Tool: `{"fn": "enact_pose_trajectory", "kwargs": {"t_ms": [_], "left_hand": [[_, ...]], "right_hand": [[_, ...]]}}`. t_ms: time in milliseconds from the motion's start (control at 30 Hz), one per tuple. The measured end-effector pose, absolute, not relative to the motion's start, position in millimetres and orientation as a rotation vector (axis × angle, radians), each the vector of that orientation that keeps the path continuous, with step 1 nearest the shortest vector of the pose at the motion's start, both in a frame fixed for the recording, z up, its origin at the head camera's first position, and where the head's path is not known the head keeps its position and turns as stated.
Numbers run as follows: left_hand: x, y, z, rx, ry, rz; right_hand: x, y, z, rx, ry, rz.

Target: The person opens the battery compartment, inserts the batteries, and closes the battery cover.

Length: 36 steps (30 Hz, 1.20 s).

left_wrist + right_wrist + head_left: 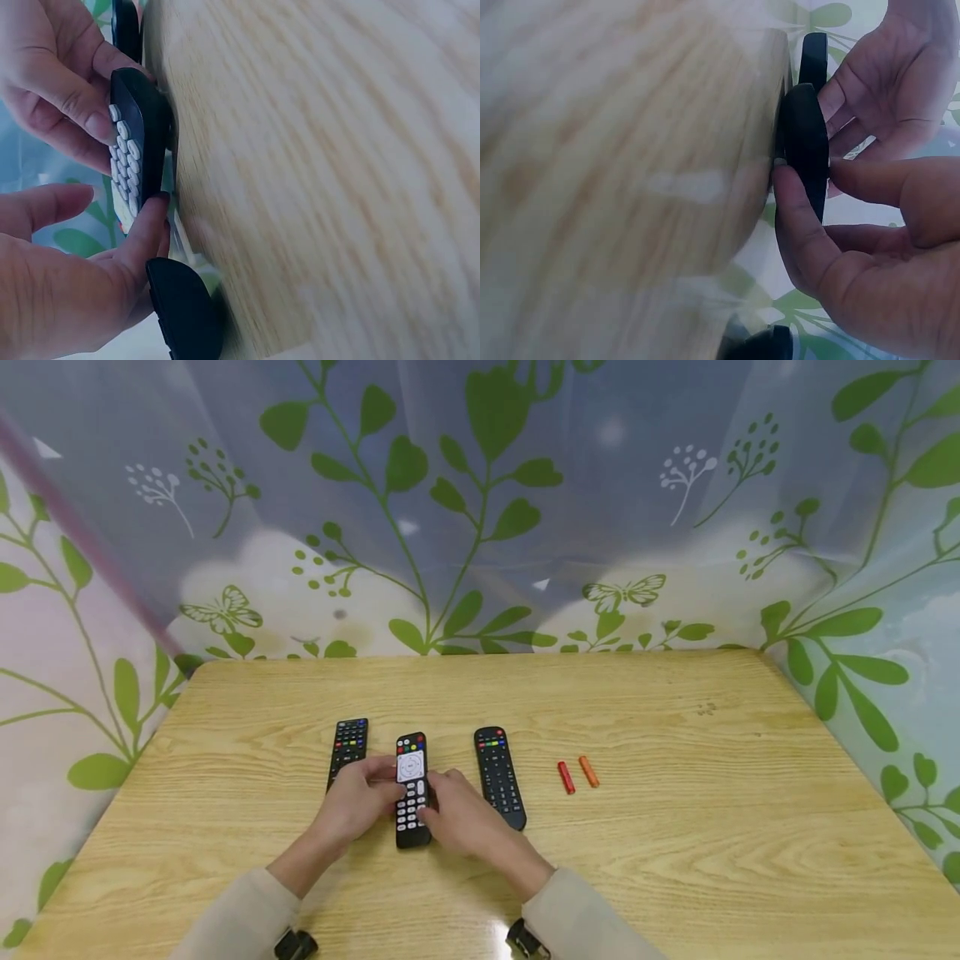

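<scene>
- Both hands are closed in on the white-keyed remote [411, 766], one at each long side, and pale sleeves [247, 910] reach toward it from the near side, with dark devices [296, 945] at the cuffs.
- Right hand [465, 814]: it pinches the remote's right side, thumb on the face by the keys, a fingertip tucked between remote and table.
- Left hand [352, 806]: it holds the remote's left side with bent fingers, the thumb over the face; whether that thumb presses a key, I can't tell from here.
- That remote lies face up in their grip, close above the table [675, 868] or touching it; I can't make out which.
- The table spreads out all round it, pale wood with a wavy grain, and a bright glare [506, 935] shows nearer than the remote.
- Just left of it sits a second black remote [350, 739], partly behind the left hand; right of it, a third black remote [497, 768], beside the right hand.
- Farther right of it lie a red battery [566, 777] and an orange battery [588, 771], side by side, slightly apart.
- Well beyond it, past the table's far edge, hangs cloth [600, 485] printed with green leaves, butterflies and clouds, continuing down both sides.
</scene>
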<state>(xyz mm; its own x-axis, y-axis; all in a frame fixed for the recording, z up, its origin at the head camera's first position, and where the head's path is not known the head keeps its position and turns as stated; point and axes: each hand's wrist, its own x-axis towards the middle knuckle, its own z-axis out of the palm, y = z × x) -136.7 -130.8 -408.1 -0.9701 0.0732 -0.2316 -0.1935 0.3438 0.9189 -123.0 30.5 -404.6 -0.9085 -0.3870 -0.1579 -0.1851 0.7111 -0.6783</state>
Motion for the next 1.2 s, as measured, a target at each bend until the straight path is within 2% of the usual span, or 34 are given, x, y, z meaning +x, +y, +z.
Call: {"fn": "enact_pose_trajectory", "kwargs": {"t_ms": [667, 900, 1200], "left_hand": [[-131, -137, -388, -0.032, 2.445, 1.493], [-139, -142, -377, 0.003, 2.359, 1.619], [-142, -124, -374, 0.066, 2.312, 1.783]], "right_hand": [[-121, 41, -399, -0.412, 2.647, -0.986], [-125, 66, -379, -0.433, 2.638, -1.125], [-132, 107, -370, -0.373, 2.83, -1.129]]}}
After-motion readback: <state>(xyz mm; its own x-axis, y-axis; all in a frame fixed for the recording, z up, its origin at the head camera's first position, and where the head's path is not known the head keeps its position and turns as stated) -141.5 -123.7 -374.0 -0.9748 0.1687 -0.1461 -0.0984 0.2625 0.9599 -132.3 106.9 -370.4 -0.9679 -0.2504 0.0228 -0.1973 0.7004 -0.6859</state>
